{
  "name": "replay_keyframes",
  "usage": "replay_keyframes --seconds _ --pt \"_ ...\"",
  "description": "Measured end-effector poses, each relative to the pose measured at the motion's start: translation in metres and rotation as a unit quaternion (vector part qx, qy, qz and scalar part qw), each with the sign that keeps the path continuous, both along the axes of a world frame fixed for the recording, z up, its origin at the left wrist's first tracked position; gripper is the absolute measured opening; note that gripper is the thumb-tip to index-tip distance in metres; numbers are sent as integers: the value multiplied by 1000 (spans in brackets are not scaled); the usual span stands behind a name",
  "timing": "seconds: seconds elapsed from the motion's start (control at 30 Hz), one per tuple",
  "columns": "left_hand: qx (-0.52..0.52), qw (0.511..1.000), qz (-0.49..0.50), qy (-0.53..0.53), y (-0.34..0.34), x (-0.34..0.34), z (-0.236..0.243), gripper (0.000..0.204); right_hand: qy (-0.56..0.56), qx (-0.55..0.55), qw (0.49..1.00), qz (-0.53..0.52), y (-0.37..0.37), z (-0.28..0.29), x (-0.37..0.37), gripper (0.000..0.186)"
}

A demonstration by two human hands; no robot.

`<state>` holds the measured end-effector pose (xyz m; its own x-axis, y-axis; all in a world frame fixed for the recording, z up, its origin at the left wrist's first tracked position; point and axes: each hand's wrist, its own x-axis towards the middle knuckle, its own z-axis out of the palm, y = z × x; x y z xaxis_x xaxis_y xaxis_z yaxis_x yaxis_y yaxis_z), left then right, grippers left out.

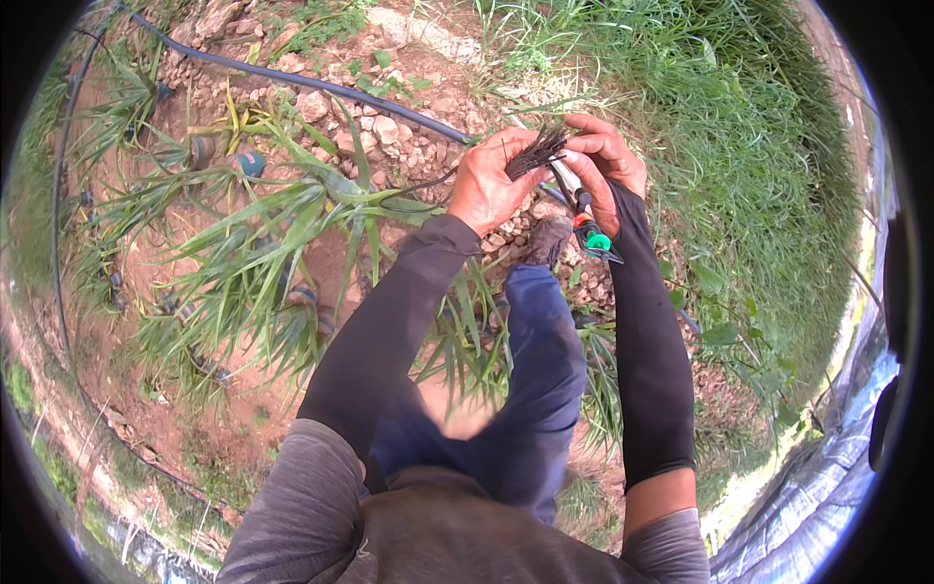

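Left hand (pixel 486 185) pinches the dark bundle (pixel 538 152); right hand (pixel 608 167) curls by the green-tipped fitting (pixel 595 240), can't tell if gripping. If that pinch slackens, the bundle could scatter.

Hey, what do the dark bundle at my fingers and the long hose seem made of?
Bundle: matte, perhaps plant fibre or plastic, judging by its thin dark strands. Hose: probably plastic or rubber, smooth with slight sheen, bending evenly.

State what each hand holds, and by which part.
The left hand holds a dark bristly bundle by its lower-left end. The right hand seemingly holds the pale tube; exact grip hidden.
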<state>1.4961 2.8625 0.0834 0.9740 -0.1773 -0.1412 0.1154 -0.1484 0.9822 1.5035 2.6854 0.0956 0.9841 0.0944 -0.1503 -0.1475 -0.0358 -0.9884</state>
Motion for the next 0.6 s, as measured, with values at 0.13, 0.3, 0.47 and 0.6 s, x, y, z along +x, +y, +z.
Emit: replay_keyframes --seconds 0.13,0.3,0.47,0.6 --pt "0 1000 -4 -24 1 4 0 29 -1 -18 999 51 -9 -13 9 12" --pt "-15 999 -20 -30 3 9 -1 25 78 -50 994 66 -10 -9 16 14" --pt "14 999 -6 -37 0 9 -7 31 170 -42 981 81 -7 -1 24 18" --pt "17 999 10 -26 -2 9 -6 29 272 -4 961 39 1 19 32 20"
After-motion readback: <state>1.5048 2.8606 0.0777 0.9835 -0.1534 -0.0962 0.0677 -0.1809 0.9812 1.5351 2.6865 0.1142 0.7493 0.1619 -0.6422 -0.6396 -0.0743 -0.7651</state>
